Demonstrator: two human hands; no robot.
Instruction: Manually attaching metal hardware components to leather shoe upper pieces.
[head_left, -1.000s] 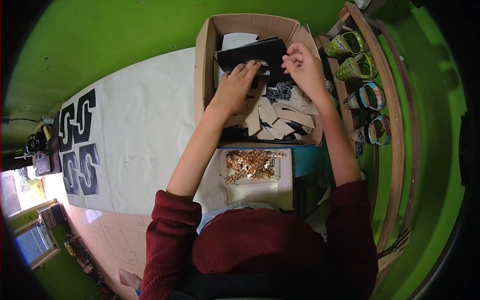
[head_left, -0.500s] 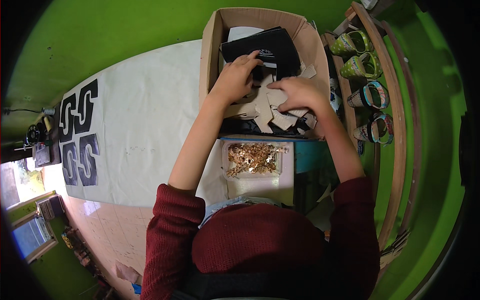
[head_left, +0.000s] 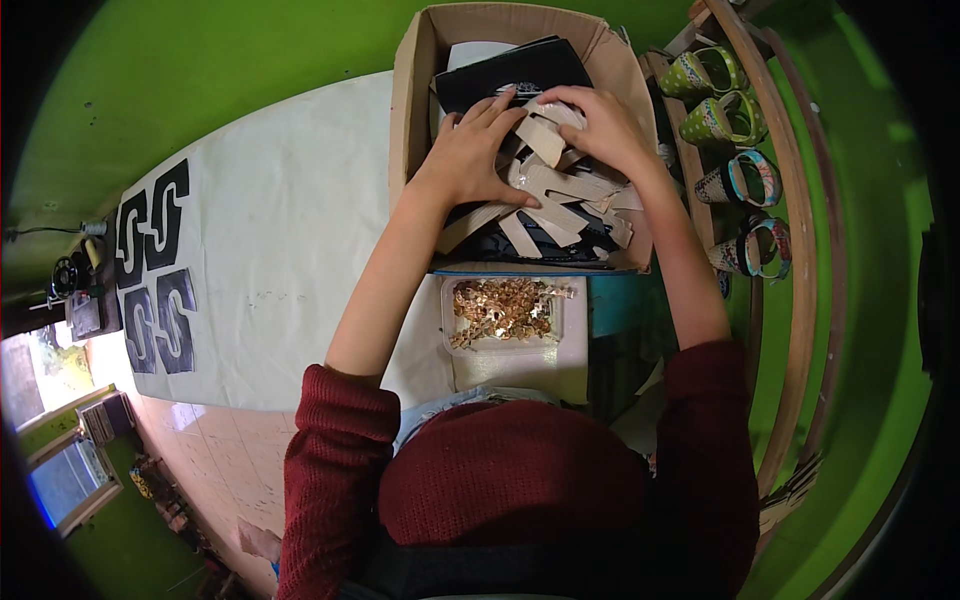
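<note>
Shifted toward the far end of a cardboard box [head_left: 407, 110] since half a second earlier, the right hand [head_left: 604, 125] grasps beige strips [head_left: 541, 141] inside it; the left hand [head_left: 466, 160] spreads, fingers parted, over the scrap pile [head_left: 560, 187]. Beyond lies a black sheet [head_left: 545, 68]; outside the near wall, a white tray [head_left: 447, 332] holds gold-coloured pieces [head_left: 505, 308].

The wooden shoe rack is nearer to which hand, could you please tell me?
Right. The right hand is at tan pieces in the cardboard box, left of the wooden shoe rack; the left hand is farther left in the box.
</note>
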